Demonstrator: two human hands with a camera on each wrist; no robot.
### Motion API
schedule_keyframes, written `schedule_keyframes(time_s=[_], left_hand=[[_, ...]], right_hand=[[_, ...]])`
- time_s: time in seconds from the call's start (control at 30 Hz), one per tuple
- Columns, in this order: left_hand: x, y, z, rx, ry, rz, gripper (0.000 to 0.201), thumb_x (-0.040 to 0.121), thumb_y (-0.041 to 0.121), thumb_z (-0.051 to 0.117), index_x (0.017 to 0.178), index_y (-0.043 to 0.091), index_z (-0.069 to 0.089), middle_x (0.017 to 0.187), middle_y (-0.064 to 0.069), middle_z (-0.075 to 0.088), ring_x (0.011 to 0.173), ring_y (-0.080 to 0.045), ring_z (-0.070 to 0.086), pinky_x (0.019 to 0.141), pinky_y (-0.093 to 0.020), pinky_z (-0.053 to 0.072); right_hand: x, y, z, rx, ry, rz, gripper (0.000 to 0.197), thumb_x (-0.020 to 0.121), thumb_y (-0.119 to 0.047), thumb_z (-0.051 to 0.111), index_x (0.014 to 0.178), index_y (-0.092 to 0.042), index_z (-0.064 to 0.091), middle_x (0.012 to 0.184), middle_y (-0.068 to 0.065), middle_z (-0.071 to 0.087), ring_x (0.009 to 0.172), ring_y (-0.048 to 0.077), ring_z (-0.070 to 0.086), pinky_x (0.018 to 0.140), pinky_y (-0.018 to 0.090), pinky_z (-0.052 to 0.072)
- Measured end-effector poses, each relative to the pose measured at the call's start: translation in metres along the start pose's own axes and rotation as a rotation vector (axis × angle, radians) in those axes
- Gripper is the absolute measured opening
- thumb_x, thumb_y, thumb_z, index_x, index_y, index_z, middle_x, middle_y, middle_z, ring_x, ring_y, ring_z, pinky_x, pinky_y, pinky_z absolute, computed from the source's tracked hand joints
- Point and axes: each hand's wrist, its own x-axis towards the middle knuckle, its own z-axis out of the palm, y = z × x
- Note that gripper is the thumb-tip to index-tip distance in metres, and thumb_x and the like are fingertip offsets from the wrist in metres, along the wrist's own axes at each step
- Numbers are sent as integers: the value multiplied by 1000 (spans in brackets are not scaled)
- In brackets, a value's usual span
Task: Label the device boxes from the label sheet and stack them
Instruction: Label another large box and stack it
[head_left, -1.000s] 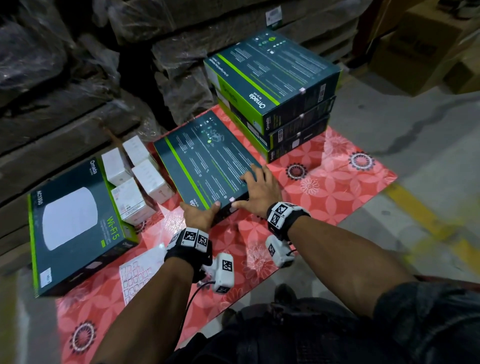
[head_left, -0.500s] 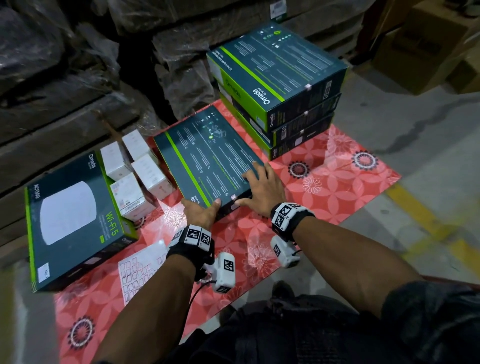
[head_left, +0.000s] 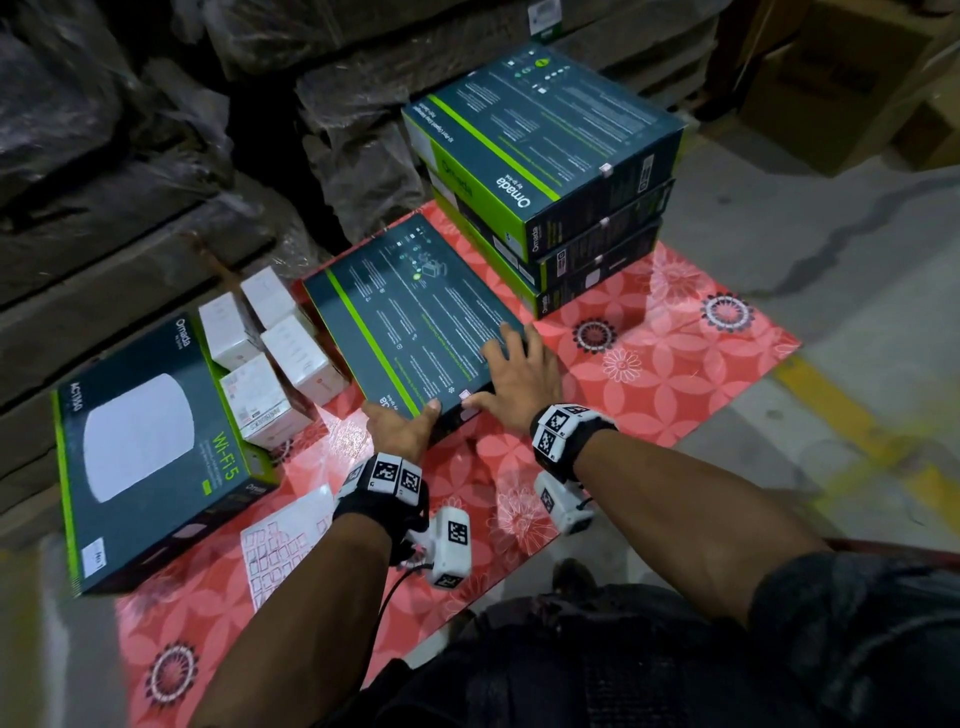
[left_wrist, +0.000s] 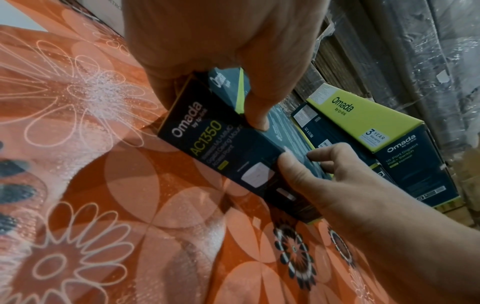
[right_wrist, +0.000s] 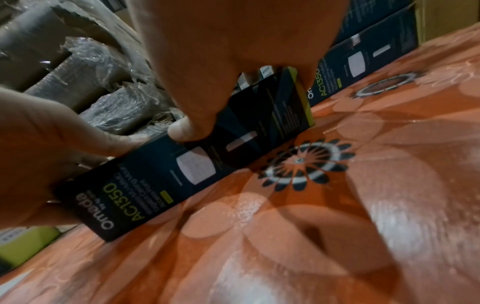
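Note:
A dark teal device box (head_left: 415, 322) lies flat in the middle of the red flowered mat (head_left: 649, 374). My left hand (head_left: 402, 423) grips its near left corner, thumb on top and fingers beneath. My right hand (head_left: 511, 369) lies spread on the top near the right corner. Its thumb presses a small white label (head_left: 464, 396) at the near edge. The left wrist view shows the box's side (left_wrist: 207, 144) reading AC1350. A white label sheet (head_left: 283, 540) lies on the mat by my left forearm. A stack of three boxes (head_left: 545, 156) stands behind to the right.
Another device box (head_left: 145, 452) with a white disc picture rests tilted at the left. Several small white boxes (head_left: 270, 358) sit between it and the held box. Plastic-wrapped bundles (head_left: 156, 156) line the back. Bare concrete floor (head_left: 831, 291) with a yellow line lies to the right.
Both hands stay on the same corners of the box. Only the view has shifted slightly.

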Motion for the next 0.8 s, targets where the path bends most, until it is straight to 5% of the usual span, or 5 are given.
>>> schedule_keyframes(time_s=[0.13, 0.3, 0.8], left_hand=[[-1, 1, 1, -10, -2, -4, 80, 81, 31, 76, 134, -3, 27, 136, -26, 42, 124, -39, 45, 101, -44, 41], [-2, 1, 1, -10, -6, 6, 80, 82, 30, 75, 135, -4, 25, 138, -26, 41, 126, -40, 43, 101, -43, 39], [-3, 1, 1, -28, -26, -19, 84, 84, 31, 74, 140, -3, 21, 143, -25, 34, 131, -39, 38, 104, -40, 36]], right_hand=[[-1, 10, -2, 19, 14, -52, 58, 88, -59, 60, 134, -27, 43, 162, 3, 19, 150, 34, 8, 117, 50, 25], [-2, 8, -1, 9, -12, -52, 76, 78, -72, 62, 135, -27, 41, 162, 5, 17, 150, 36, 8, 117, 54, 24], [-4, 3, 3, -47, 16, -36, 77, 80, -72, 59, 137, -24, 38, 162, 6, 17, 149, 38, 8, 115, 55, 23]])
